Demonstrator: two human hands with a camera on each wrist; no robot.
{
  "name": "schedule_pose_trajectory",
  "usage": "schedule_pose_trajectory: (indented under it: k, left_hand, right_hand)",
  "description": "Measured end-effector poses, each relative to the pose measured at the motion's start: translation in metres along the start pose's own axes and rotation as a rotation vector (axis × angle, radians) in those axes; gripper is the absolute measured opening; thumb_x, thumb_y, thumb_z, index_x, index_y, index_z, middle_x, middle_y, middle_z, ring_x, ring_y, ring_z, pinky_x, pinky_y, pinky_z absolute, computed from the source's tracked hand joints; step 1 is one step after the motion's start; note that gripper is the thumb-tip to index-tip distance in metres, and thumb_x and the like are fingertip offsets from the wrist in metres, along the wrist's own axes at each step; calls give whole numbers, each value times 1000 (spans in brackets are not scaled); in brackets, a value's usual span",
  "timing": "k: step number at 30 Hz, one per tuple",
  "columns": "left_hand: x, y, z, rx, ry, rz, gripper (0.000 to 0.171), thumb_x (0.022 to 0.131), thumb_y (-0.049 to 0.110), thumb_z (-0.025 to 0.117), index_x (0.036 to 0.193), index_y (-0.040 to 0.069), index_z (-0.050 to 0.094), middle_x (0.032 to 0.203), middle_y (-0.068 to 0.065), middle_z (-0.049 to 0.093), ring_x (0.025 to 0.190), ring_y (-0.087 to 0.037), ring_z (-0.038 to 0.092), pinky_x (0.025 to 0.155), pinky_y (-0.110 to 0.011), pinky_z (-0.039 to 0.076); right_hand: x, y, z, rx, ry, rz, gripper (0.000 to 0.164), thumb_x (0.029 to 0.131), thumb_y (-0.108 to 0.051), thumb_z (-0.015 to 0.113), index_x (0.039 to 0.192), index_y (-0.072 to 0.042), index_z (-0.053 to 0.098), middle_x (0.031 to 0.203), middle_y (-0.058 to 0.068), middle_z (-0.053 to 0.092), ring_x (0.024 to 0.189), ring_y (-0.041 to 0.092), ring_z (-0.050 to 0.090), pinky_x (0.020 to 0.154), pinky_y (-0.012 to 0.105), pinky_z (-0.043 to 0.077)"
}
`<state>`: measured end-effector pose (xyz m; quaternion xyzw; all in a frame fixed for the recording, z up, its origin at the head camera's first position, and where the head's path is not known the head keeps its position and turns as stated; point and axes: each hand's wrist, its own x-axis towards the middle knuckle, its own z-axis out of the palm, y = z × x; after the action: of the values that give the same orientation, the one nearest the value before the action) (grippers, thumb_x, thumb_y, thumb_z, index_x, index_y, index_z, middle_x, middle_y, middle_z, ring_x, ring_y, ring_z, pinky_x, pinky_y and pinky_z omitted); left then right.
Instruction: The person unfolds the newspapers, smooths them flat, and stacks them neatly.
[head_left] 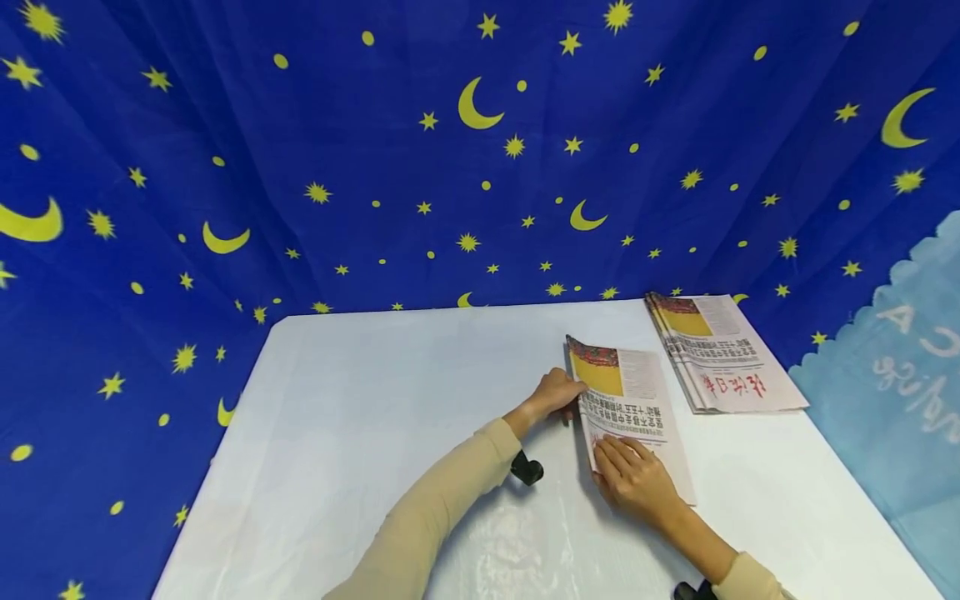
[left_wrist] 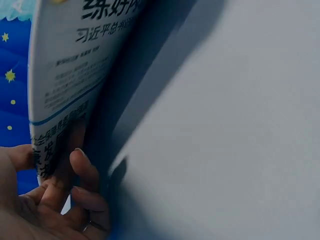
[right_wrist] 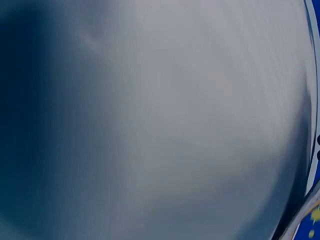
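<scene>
A folded newspaper [head_left: 637,417] with a red-and-yellow picture and dark headlines lies right of the table's middle. My left hand [head_left: 553,392] pinches its left edge between thumb and fingers. Seen from the left wrist, the printed paper [left_wrist: 65,75] stands tilted above the white surface, its edge between the thumb and the other fingers of the left hand [left_wrist: 55,195]. Lower down, my right hand [head_left: 637,483] grips the same left edge, fingers bent over the printed front. The right wrist view is mostly a blurred pale surface, and that hand is hidden there.
A stack of similar folded newspapers [head_left: 735,358] sits at the table's back right, with several layered edges on its left. The white table [head_left: 390,400] extends widely to the left. A blue curtain [head_left: 390,150] with moons and stars hangs behind it.
</scene>
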<state>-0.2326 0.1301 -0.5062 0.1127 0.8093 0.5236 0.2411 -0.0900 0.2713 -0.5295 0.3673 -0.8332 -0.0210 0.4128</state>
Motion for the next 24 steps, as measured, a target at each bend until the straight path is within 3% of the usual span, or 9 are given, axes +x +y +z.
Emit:
schedule_pose_trajectory:
  k: [5, 10, 16, 24]
  left_hand:
    - [-22, -19, -22, 17, -66, 38, 47, 93, 13, 57, 46, 7, 50, 38, -4, 46, 30, -11, 45, 35, -23, 31]
    - [-41, -31, -38, 16, -106, 79, 44, 93, 11, 57, 52, -3, 57, 41, -13, 51, 30, -11, 46, 35, -24, 29]
    - [-65, -45, -55, 0, -133, 53, 40, 94, 11, 56, 58, -5, 64, 56, -32, 59, 31, -12, 49, 35, -23, 25]
    - [-95, -65, -74, -11, -160, 39, 42, 97, 13, 57, 62, -9, 63, 52, -29, 58, 31, -10, 47, 35, -22, 26]
  right_hand:
    - [7, -14, 3, 71, -65, -31, 49, 99, -33, 38, 87, 1, 71, 86, 13, 73, 80, 29, 71, 73, 41, 56]
    - [12, -27, 10, 165, -106, -50, 39, 93, -41, 47, 78, -8, 62, 74, 3, 63, 69, 21, 62, 71, 37, 52]
    - [20, -49, 15, 272, -211, -97, 34, 89, -49, 56, 78, -17, 55, 77, -4, 58, 69, 15, 58, 75, 33, 50]
    - [34, -64, 11, 408, -283, -147, 35, 88, -56, 59, 81, -22, 56, 82, -8, 60, 73, 11, 58, 78, 31, 48]
